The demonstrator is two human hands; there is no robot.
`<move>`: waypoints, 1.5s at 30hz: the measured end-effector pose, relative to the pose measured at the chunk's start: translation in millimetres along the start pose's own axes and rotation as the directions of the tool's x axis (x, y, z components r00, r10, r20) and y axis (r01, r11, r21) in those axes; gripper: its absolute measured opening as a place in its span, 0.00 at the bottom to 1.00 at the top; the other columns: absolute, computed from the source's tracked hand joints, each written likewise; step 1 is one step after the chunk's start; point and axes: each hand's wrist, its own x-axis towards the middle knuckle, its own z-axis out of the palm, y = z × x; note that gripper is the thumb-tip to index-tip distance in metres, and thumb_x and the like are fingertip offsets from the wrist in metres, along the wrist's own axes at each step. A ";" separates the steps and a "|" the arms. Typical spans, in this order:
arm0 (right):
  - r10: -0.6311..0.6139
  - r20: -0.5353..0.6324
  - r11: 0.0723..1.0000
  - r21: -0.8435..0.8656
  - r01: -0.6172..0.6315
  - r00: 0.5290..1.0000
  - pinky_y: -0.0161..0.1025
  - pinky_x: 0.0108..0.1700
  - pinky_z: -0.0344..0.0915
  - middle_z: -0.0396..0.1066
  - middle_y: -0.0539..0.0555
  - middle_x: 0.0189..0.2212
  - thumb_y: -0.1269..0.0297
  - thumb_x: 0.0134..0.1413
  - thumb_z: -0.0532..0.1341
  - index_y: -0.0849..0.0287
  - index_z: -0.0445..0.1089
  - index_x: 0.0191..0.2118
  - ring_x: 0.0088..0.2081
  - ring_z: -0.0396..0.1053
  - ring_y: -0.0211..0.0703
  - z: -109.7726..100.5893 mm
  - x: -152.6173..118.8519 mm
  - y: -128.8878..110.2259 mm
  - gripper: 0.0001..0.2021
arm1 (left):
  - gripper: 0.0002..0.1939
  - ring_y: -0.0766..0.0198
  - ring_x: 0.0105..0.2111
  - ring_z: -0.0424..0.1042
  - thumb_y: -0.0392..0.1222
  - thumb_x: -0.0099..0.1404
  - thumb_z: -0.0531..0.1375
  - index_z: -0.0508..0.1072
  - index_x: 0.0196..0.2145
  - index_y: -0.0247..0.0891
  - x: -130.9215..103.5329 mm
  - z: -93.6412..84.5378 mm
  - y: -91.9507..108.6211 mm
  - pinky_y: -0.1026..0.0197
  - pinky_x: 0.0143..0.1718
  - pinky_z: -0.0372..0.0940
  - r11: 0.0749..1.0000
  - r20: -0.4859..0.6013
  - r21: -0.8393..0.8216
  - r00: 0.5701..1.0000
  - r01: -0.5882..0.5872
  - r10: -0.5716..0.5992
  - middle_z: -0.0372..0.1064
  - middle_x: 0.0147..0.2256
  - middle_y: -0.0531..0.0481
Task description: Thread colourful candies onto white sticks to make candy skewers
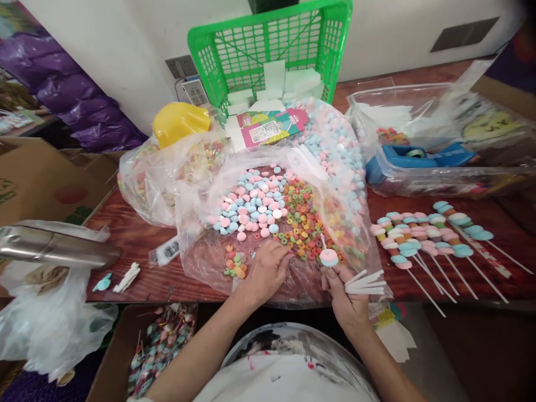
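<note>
My right hand (345,290) is closed round a bundle of white sticks (366,283); a pink and blue candy (329,257) sits on one stick at its fingertips. My left hand (270,268) is over the plastic sheet beside the ring candies (301,220), fingers bent downward; what its fingertips hold, if anything, is hidden. Beyond my left hand lies a pile of pink, blue and white candies (253,204). A small group of ring candies (235,262) is left of that hand. Finished-looking candy skewers (427,234) lie in a row at the right.
A green basket (272,33) stands at the back. Left are candy bags (167,167) and a steel flask (58,248). A clear bin (444,173) with a blue tape dispenser (412,159) stands right. A box of wrapped candies (161,346) is below the table edge.
</note>
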 end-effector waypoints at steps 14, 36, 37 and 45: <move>-0.123 0.152 0.981 -0.130 0.143 0.981 0.33 0.25 0.59 0.61 0.46 0.19 0.71 0.59 0.52 0.57 0.67 0.31 0.21 0.60 0.36 0.3 3.8 0.0 0.09 | 0.14 0.59 0.36 0.67 0.38 0.71 0.50 0.75 0.45 0.41 -28.0 -14.6 12.7 0.57 0.37 0.64 0.968 0.151 0.231 0.978 0.104 -0.141 0.67 0.36 0.45; -0.170 0.171 0.972 -0.134 0.194 0.970 0.34 0.27 0.62 0.68 0.47 0.22 0.72 0.59 0.52 0.57 0.70 0.40 0.23 0.65 0.38 -1.3 0.5 2.4 0.10 | 0.06 0.62 0.33 0.72 0.35 0.64 0.58 0.76 0.31 0.36 -12.6 -25.0 -3.0 0.59 0.37 0.66 0.921 -0.009 -0.339 0.978 0.193 -0.208 0.73 0.31 0.47; -0.167 0.167 0.972 -0.138 0.191 0.972 0.34 0.27 0.62 0.67 0.47 0.22 0.72 0.59 0.52 0.57 0.70 0.40 0.23 0.65 0.38 -1.2 0.6 2.5 0.10 | 0.06 0.62 0.33 0.71 0.35 0.63 0.59 0.76 0.30 0.36 -14.1 -26.6 -0.8 0.59 0.37 0.66 0.924 0.050 -0.322 0.978 0.207 -0.202 0.73 0.31 0.47; -0.161 0.159 0.972 -0.147 0.184 0.974 0.33 0.26 0.61 0.67 0.47 0.21 0.71 0.59 0.53 0.57 0.69 0.37 0.22 0.64 0.37 -1.4 1.6 0.6 0.09 | 0.10 0.56 0.39 0.67 0.32 0.64 0.56 0.76 0.37 0.39 -18.6 -27.5 2.2 0.54 0.42 0.63 0.979 0.131 0.139 0.977 0.152 -0.170 0.68 0.35 0.45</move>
